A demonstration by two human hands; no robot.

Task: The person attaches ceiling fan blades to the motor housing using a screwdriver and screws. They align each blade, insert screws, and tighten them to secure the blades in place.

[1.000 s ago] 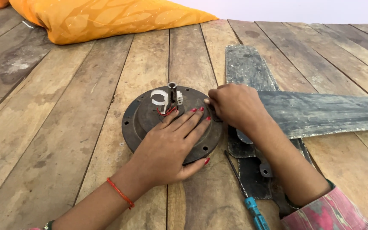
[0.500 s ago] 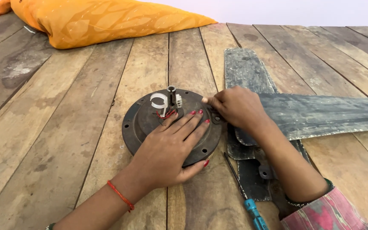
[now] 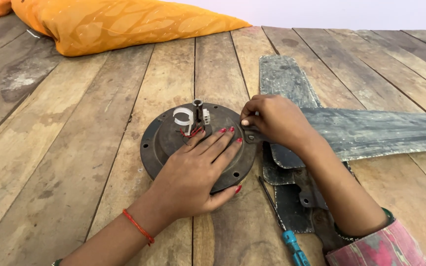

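A dark round fan motor housing (image 3: pixel 161 143) lies on a wooden plank table, with a short shaft, white clip and red wires at its centre. My left hand (image 3: pixel 198 175) rests flat on the housing, fingers spread, pressing it down. My right hand (image 3: pixel 274 120) pinches the metal bracket end of a grey fan blade (image 3: pixel 371 133) at the housing's right rim. What lies under the fingertips is hidden.
Two more grey fan blades (image 3: pixel 284 76) lie under and behind my right arm. A screwdriver with a blue handle (image 3: pixel 292 244) lies near the front edge. An orange cushion (image 3: pixel 119 24) sits at the far left of the plank table (image 3: pixel 65 162).
Both hands stay in place on the housing and blade bracket; only the view has shifted slightly.
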